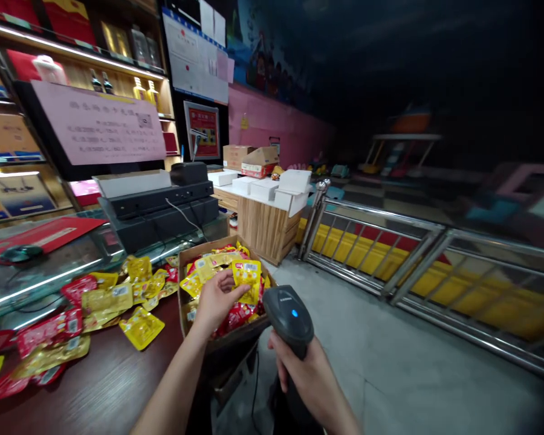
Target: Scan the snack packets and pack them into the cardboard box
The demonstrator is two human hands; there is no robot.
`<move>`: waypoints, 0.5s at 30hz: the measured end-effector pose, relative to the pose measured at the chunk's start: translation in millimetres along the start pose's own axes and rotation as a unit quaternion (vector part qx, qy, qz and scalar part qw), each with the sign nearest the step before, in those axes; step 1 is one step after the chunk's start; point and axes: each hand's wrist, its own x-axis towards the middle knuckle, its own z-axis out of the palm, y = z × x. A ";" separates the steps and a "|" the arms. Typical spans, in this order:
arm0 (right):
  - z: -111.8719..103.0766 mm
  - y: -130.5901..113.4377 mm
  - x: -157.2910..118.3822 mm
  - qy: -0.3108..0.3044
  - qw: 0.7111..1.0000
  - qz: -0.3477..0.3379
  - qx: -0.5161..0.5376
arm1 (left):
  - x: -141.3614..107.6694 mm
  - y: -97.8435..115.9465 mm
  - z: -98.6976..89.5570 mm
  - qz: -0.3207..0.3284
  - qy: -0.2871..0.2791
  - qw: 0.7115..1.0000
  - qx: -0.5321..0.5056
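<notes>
My left hand (220, 302) pinches a small yellow snack packet (247, 279) by its lower left edge, holding it up over an open cardboard box (184, 314). Red and yellow packets (240, 315) fill that box. In my right hand (301, 368) is a dark handheld barcode scanner (290, 314) with a lit blue light on top. Its head points toward the yellow packet, close to it but apart. A single yellow packet (142, 328) lies on the dark tabletop, beside a loose heap of gold and red packets (106, 300).
Left of the box is a glass counter (90, 254) with a computer mouse (20, 254) and a black register machine (163, 208). A wooden cabinet (265, 226) with white boxes stands beyond. Metal railings (376, 241) run along the right. A cable (255, 380) hangs below the box.
</notes>
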 end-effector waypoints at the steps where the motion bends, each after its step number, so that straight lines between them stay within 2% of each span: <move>1: -3.8 -0.7 -1.3 0.001 1.000 -0.003 0.002 | -1.3 -3.0 6.9 0.000 0.008 1.000 0.006; 6: -12.9 -4.9 -6.3 0.008 1.000 -0.005 0.000 | -3.5 -16.5 24.7 0.007 0.042 0.998 0.037; 11: -6.9 -7.0 -4.6 -0.001 1.000 0.002 -0.014 | -3.0 -25.9 25.0 0.044 0.059 0.995 0.065; 15: -1.8 -8.5 0.0 -0.004 1.000 -0.002 -0.018 | -5.4 -22.9 24.0 0.054 0.060 0.993 0.084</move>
